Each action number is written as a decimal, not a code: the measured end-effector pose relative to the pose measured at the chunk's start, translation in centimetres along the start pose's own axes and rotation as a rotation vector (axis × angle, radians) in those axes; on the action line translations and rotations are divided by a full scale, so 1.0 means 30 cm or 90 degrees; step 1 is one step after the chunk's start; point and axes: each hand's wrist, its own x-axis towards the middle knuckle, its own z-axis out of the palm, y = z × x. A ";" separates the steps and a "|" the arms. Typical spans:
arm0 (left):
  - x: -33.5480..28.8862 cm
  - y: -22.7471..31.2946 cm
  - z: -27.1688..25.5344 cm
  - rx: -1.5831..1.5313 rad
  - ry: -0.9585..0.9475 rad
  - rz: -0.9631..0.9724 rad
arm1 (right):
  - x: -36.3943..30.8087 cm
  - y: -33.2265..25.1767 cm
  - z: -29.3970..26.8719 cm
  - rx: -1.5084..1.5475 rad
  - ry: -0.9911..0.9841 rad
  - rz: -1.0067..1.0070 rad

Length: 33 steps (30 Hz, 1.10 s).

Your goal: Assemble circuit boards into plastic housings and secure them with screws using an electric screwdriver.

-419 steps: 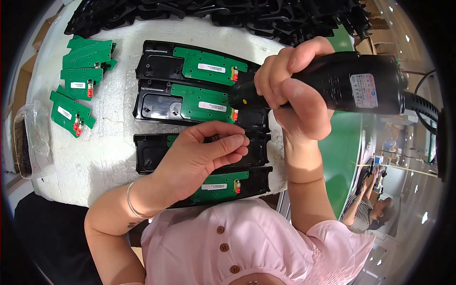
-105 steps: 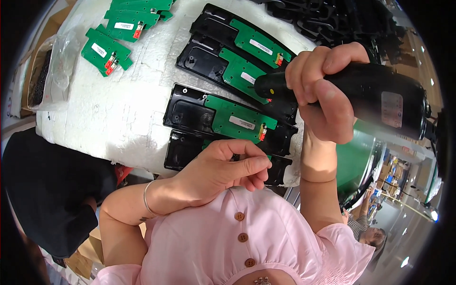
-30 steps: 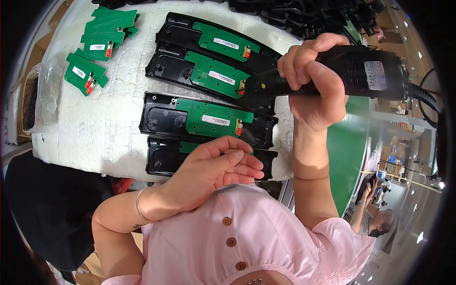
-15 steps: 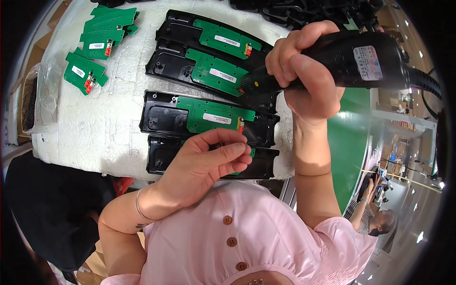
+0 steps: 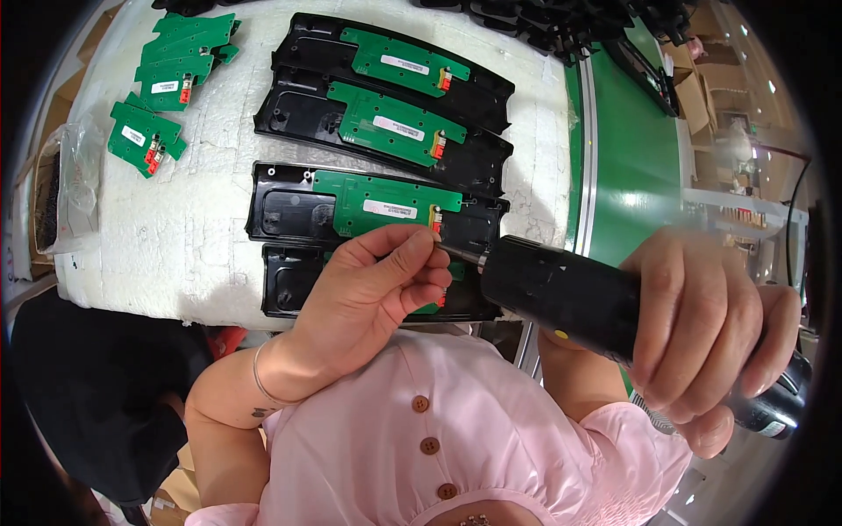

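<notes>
A white foam tabletop is carrying four black housings with green boards. The black electric screwdriver is being gripped by the right hand at four o'clock, its bit being pinched by the left hand. Fingertips could be nipped if the trigger is squeezed.

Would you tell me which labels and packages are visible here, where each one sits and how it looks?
White rectangular stickers: one on each green circuit board in the black housings.
White stickers: on the loose green boards, upper left.
Clear plastic bag: far left edge, crumpled, dark contents.
Cardboard boxes: upper right, brown.
Label: on the electric screwdriver's end, pale, by the right hand.
</notes>
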 end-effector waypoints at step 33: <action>-0.050 -0.008 0.006 0.104 0.045 -0.057 | -0.014 0.186 -0.058 -0.303 -0.016 0.286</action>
